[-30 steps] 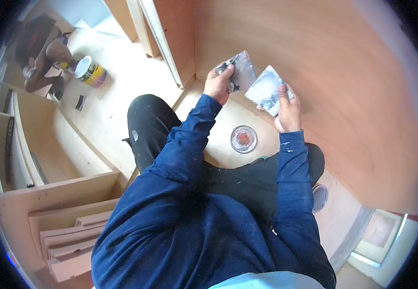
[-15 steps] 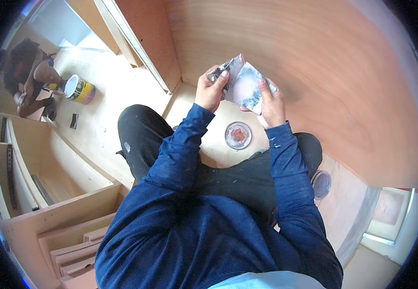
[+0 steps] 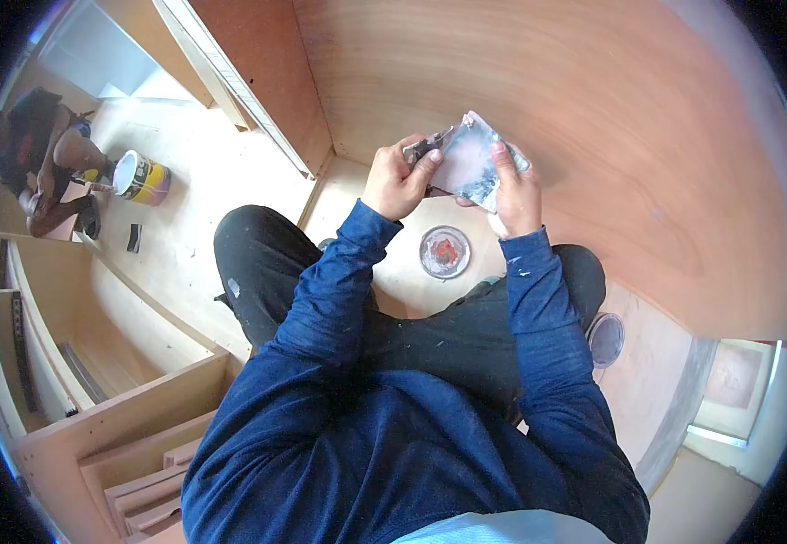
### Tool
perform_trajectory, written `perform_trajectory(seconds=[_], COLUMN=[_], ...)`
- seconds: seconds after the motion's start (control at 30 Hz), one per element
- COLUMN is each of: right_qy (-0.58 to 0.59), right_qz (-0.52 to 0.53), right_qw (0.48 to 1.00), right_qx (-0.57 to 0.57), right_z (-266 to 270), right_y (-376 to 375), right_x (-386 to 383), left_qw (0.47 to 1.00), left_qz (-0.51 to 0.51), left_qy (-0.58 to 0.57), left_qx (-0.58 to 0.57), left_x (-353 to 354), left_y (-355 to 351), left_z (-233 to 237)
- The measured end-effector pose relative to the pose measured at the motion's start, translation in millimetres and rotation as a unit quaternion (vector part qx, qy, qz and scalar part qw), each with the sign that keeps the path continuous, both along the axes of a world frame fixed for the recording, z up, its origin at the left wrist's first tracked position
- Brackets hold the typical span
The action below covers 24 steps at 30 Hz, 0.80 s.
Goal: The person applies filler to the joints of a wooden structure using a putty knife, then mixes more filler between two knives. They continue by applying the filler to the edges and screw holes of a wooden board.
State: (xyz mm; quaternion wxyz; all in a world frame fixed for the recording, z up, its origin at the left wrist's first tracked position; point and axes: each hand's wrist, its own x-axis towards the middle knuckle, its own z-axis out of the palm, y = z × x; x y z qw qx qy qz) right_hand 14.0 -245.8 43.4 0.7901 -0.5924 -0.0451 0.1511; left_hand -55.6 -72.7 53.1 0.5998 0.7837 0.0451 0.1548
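My left hand (image 3: pixel 397 184) grips a dark, paste-smeared putty scraper (image 3: pixel 423 148), thumb on top. Its blade edge meets a flat, square putty plate (image 3: pixel 468 161) coated with pale pink and grey-blue paste. My right hand (image 3: pixel 517 195) holds that plate from the right, thumb on its face and fingers behind it. Both hands are raised above my bent legs, in front of the wood panel. Below them on the floor lies a round lid (image 3: pixel 445 252) with an orange-red smear in its middle.
A large wood panel (image 3: pixel 538 109) curves along the front and right. A second round container (image 3: pixel 606 340) stands by my right knee. At left a person (image 3: pixel 44 154) crouches beside a yellow and black bucket (image 3: pixel 142 177). Open wooden compartments (image 3: pixel 112 317) are at my left.
My left hand and its scraper have tilted and shifted behind the plate's left edge, and more of the plate's face shows. The whole view has shifted slightly.
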Motion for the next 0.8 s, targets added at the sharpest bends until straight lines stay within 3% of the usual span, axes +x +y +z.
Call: perform_trajectory(seconds=[0.27,0.37,0.43,0.47,0.53,0.57,0.6,0.67,0.73,0.8], right_qy=[-0.077,-0.019,-0.051,-0.081,-0.096,-0.115,-0.134,-0.145,-0.156,-0.122], right_qz=[-0.004,0.001,-0.005,-0.011,0.003,-0.024,-0.051,-0.066,-0.079,-0.179], right_qw=[0.992,0.999,0.998,0.996,0.995,0.992,0.987,0.984,0.981,0.974], right_qx=[-0.102,-0.031,-0.031,-0.032,0.009,0.038,0.068,0.076,0.083,-0.059], right_z=[12.0,27.1,20.0,15.8,14.6,16.0,17.7,16.5,10.6,3.8], right_y=[-9.1,-7.4,-13.2,-18.9,-25.9,-27.3,-29.2,-30.2,-27.3,-19.4], right_x=[0.9,-7.1,1.4,7.8,14.8,16.8,18.5,17.1,13.6,6.5], left_qw=[0.996,0.996,0.990,0.990,0.979,0.929,0.829,0.758,0.752,0.764], left_qz=[-0.045,-0.072,-0.103,-0.103,0.016,0.016,-0.045,-0.039,-0.038,-0.020], left_qy=[0.033,0.021,-0.033,-0.034,0.080,0.008,-0.048,-0.085,-0.059,-0.050], left_qx=[0.067,0.052,-0.086,-0.085,-0.189,-0.370,-0.556,-0.645,-0.655,-0.642], left_x=[-1.4,-2.3,0.9,2.9,7.5,20.6,18.4,14.5,15.5,10.7], left_y=[0.0,1.6,1.9,5.5,15.5,19.9,21.9,14.4,1.4,-24.1], left_z=[3.3,2.4,-8.9,-13.5,-17.7,-40.9,-34.1,-19.5,-26.1,-19.2])
